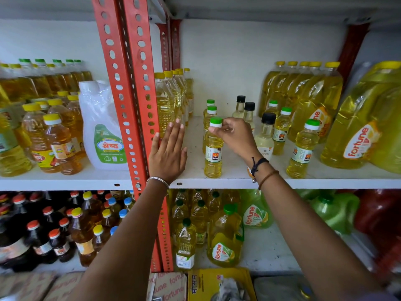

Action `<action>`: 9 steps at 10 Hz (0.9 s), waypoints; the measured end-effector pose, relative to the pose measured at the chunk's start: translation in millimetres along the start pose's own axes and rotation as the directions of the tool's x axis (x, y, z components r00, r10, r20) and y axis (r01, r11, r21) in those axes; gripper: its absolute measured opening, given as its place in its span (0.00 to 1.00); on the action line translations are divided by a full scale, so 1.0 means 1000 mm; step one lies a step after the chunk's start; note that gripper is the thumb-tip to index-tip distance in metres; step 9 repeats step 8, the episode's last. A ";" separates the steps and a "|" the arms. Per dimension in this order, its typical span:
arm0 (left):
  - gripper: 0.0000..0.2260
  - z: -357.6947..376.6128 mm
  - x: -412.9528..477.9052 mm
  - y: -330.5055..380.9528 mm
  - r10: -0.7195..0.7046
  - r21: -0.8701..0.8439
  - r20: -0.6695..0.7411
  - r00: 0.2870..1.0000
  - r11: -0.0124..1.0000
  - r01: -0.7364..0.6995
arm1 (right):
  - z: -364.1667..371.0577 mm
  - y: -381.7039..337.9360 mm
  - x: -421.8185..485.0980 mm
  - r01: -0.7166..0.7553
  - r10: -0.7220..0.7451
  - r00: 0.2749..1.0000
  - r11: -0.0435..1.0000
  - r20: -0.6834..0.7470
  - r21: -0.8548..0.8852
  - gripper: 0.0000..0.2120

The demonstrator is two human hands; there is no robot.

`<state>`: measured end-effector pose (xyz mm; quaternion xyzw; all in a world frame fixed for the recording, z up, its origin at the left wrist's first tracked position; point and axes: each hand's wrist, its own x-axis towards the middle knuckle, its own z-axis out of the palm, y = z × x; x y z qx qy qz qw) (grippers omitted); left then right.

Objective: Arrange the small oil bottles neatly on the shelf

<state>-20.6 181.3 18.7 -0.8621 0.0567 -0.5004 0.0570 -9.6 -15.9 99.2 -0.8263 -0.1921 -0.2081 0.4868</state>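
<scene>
On the white shelf (234,177), the right hand (236,135) pinches its fingers around a front small oil bottle's green cap (216,122). The left hand (168,153) rests flat, fingers spread. One row looks formed; bottles at right remain scattered.

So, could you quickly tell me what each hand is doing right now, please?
Left hand: open, flat on the shelf, holding nothing.
Right hand: fingertips closed on the green cap of a small oil bottle.

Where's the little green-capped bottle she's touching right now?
The green-capped bottle stands at the shelf's front edge, mid-frame, right hand pinching its cap, left hand flat beside it.
</scene>
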 end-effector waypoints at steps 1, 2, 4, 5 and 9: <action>0.26 0.000 0.000 0.000 0.003 -0.008 -0.004 1.000 1.000 -0.003 | 0.002 -0.001 -0.001 -0.003 0.003 1.000 1.000 -0.012 -0.004 0.12; 0.26 0.000 0.000 0.000 0.007 -0.008 -0.007 1.000 1.000 -0.007 | 0.003 0.000 -0.002 -0.005 0.004 1.000 1.000 -0.031 -0.021 0.12; 0.26 0.000 0.000 0.000 0.009 -0.004 -0.002 1.000 1.000 -0.009 | 0.005 -0.001 -0.005 0.005 -0.008 0.998 0.999 -0.070 -0.043 0.12; 0.26 -0.001 0.000 0.001 0.004 -0.016 0.010 1.000 1.000 -0.004 | 0.006 -0.002 -0.008 0.005 -0.008 0.998 0.999 -0.067 -0.044 0.13; 0.23 -0.024 0.010 0.021 -0.123 -0.293 -0.122 0.985 0.953 0.082 | -0.041 -0.016 -0.030 0.197 -0.197 0.942 0.980 -0.272 -0.026 0.14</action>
